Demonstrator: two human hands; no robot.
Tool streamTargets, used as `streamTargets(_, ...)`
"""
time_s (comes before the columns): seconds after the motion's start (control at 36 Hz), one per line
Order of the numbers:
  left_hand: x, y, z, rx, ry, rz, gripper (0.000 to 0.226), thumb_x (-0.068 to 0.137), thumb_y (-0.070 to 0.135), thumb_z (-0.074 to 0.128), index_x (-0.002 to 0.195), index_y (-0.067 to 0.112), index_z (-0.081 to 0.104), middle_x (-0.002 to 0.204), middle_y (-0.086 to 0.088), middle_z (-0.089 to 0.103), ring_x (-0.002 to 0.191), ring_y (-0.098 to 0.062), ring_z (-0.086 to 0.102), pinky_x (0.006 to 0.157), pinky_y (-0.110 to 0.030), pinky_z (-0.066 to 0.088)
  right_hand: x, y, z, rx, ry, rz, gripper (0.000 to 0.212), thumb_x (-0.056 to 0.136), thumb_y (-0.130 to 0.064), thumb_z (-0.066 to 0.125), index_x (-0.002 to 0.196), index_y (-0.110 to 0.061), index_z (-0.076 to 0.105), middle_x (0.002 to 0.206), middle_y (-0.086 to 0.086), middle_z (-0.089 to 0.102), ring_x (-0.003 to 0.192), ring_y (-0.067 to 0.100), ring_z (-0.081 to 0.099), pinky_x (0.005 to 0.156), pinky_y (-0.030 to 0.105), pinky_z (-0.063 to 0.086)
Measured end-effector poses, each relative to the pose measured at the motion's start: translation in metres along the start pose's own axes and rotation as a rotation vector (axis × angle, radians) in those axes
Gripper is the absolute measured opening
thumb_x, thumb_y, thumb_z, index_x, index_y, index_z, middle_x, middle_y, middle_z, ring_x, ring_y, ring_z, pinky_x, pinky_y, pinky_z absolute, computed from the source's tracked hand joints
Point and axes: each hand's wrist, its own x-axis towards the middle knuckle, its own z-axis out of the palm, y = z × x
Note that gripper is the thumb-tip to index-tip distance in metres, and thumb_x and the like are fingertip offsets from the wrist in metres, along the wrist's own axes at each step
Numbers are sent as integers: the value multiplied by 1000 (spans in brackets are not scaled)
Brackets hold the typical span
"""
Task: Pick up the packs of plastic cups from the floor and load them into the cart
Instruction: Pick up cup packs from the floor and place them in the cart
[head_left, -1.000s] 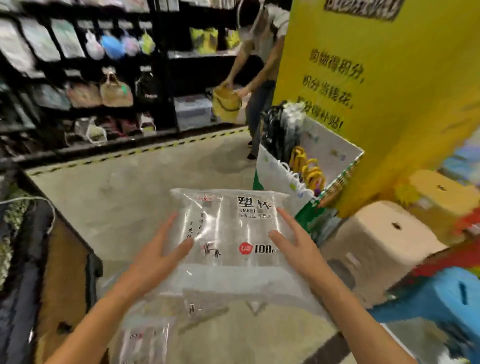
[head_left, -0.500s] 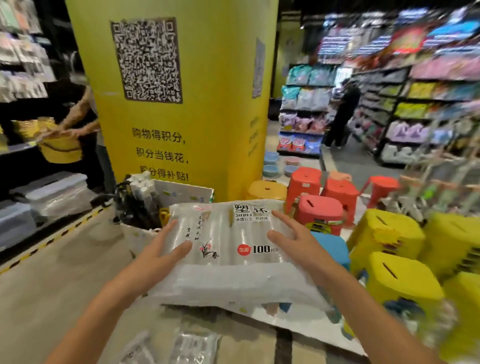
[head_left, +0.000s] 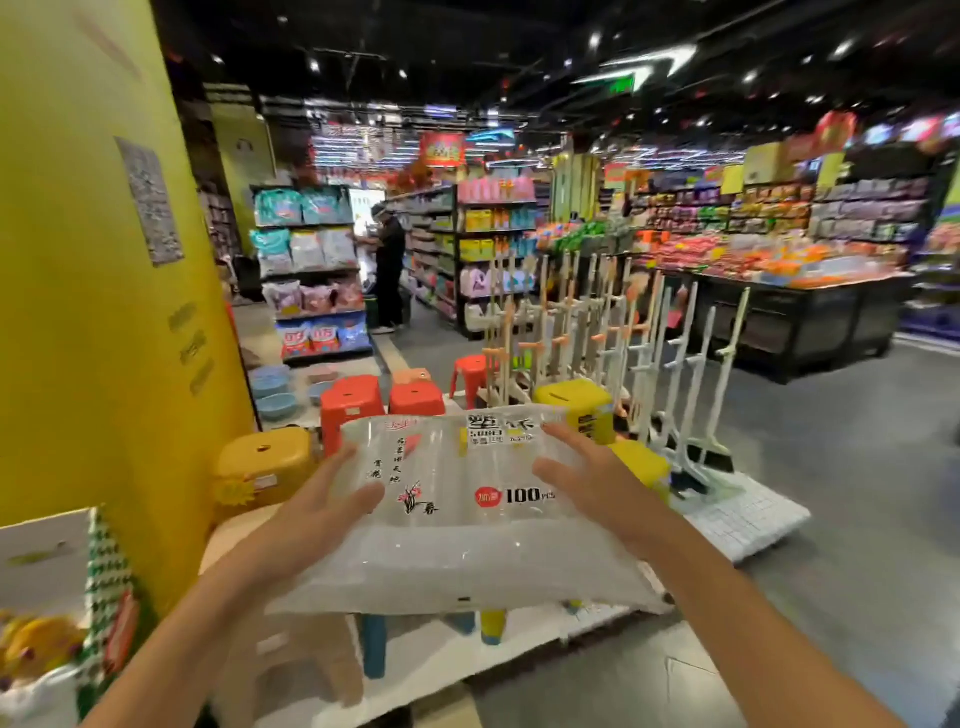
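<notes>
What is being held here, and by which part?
A pack of plastic cups, pressed between left hand and right hand at its two opposite sides.

Bright, even shop light comes down from small white ceiling spotlights (head_left: 314, 65), some smeared into streaks at upper right. Soft glare sits on the clear plastic pack of cups (head_left: 457, 499). Distant stocked shelves (head_left: 498, 244) blur; the tall yellow pillar (head_left: 78, 260) bows at the edge.

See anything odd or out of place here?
Nothing stands out. The pack of plastic cups looks intact, held flat between the left hand and right hand; the stools behind it stand upright.
</notes>
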Motion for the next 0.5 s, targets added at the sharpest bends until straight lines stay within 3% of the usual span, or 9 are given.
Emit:
streamTargets(0.08, 10, 24, 45, 1, -79, 54, 72, 88, 58, 56, 149, 50, 19, 161, 8, 15, 143, -23, 27, 108, -43, 33, -17, 21, -53, -22, 59, 18, 55, 92, -39, 64, 144, -39, 44, 152, -9, 39, 129, 11, 44, 98, 30, 45)
streamTargets(0.17, 17, 49, 95, 0, -133, 79, 71, 86, 60, 57, 147, 53, 21, 159, 5, 21, 130, -21, 38, 91, -36, 41, -40, 42, -105, -27, 144, 72, 53, 93, -40, 63, 142, -43, 44, 152, -11, 39, 129, 12, 45, 92, 27, 43)
streamTargets(0.19, 20, 56, 112, 5, -153, 97, 73, 83, 64, 59, 145, 54, 23, 158, 3, 24, 131, -22, 40, 91, -34, 40, -48, 50, -122, -33, 174, 92, 53, 92, -41, 63, 142, -45, 44, 150, -10, 41, 128, 13, 48, 95, 29, 45)
streamTargets(0.28, 28, 80, 170, 27, -230, 191, 92, 63, 83, 60, 143, 52, 28, 157, 2, 29, 141, -24, 33, 114, -44, 30, -75, 73, -173, -50, 265, 138, 53, 91, -41, 63, 140, -47, 44, 143, -6, 49, 117, 14, 57, 99, 36, 49)
streamTargets(0.39, 20, 119, 258, 64, -318, 270, 87, 80, 67, 58, 152, 30, 26, 158, 1, 26, 146, -26, 24, 115, -43, 22, -119, 113, -239, -90, 375, 184, 56, 92, -40, 63, 143, -45, 42, 149, -8, 40, 134, 14, 41, 98, 26, 35)
streamTargets(0.5, 3, 153, 340, 36, -396, 251, 85, 64, 82, 61, 138, 52, 33, 149, 5, 36, 136, -28, 40, 99, -38, 36, -165, 155, -296, -106, 486, 265, 58, 91, -42, 63, 144, -47, 40, 156, -7, 33, 141, 16, 35, 98, 28, 34)
